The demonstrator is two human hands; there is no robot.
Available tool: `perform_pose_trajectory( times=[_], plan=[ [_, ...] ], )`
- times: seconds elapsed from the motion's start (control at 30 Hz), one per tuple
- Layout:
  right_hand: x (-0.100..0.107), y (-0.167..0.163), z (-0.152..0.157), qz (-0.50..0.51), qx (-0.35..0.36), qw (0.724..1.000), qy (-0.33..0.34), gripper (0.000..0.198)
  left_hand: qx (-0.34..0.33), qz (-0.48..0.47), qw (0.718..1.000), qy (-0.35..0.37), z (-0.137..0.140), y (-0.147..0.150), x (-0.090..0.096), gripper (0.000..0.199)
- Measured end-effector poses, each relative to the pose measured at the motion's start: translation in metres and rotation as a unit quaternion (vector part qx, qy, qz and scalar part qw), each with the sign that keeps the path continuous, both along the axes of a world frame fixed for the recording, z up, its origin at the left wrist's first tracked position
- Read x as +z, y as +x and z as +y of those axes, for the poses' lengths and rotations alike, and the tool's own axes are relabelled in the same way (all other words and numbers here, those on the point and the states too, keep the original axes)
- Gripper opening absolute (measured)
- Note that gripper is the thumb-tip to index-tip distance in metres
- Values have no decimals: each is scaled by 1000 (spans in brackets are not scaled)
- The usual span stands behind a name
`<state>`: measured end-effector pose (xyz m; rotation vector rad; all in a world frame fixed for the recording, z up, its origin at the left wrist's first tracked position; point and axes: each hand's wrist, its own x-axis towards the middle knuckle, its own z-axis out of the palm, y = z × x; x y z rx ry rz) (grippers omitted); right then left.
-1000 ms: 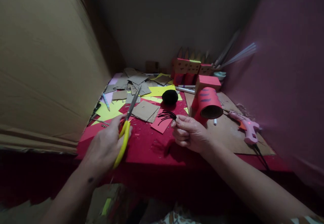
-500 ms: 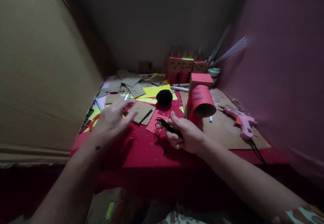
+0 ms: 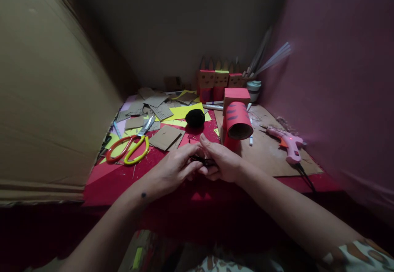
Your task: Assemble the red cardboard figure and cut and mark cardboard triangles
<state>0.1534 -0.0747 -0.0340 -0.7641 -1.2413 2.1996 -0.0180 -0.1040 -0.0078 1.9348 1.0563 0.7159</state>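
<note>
My left hand (image 3: 178,165) and my right hand (image 3: 223,159) meet over the front of the red table. Between their fingers is a small bundle of black yarn (image 3: 203,160), mostly covered by them. Both hands are closed on it. Just beyond lies a black yarn ball (image 3: 195,118). To its right stands a cardboard animal figure with a red tube body (image 3: 238,118), dark stripes and a box-shaped head. Scissors (image 3: 131,145) with one red and one yellow handle lie to the left of my left hand, beside square cardboard pieces (image 3: 166,137).
A pink glue gun (image 3: 291,140) with a lit red light rests on a cardboard sheet (image 3: 271,159) at right. Several finished-looking box-headed figures (image 3: 214,81) stand at the back, near a cup (image 3: 254,90) and glue sticks (image 3: 275,58). Cardboard scraps (image 3: 154,99) cover the back left.
My left hand has moved right from beside the scissors to my right hand and now grips the black yarn too. The scissors, partly hidden before, show fully. The view has shifted slightly.
</note>
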Motion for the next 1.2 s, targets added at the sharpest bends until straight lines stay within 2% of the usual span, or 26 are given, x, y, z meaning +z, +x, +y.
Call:
perform_pose_trajectory(
  times=[0.07,0.17,0.33,0.5,0.6,0.7,0.83,0.97,1.03,1.13,1.2],
  plan=[
    [2,2,-1,2,7,1000,-6,60,13,-32,998,-54,-1,0,0,11],
    [7,9,-3,4,-14,1000,-10,58,62,-46,996,-52,-4,1,0,15],
    [7,26,-12,34,-122,989,75,57,126,-94,982,-101,-8,2,2,20],
    [2,34,-23,38,-124,982,137,59,124,-130,970,-163,-10,9,6,23],
    [2,34,-25,48,-141,973,179,39,101,-187,952,-218,-11,15,4,23],
    [3,33,-27,61,-193,958,204,22,87,-242,934,-249,-11,21,0,25],
    [5,34,-30,31,-243,937,247,13,82,-272,921,-265,-11,29,-3,32],
    [7,38,-31,-16,-260,902,345,5,73,-285,915,-276,-9,35,-4,35],
    [8,40,-31,-40,-251,893,372,3,71,-282,915,-279,-8,36,-4,36],
    [11,41,-31,-52,-237,901,359,5,74,-266,920,-278,-8,35,-1,34],
    [12,40,-31,-55,-245,905,343,7,110,-242,933,-245,-12,33,3,29]
  ],
)
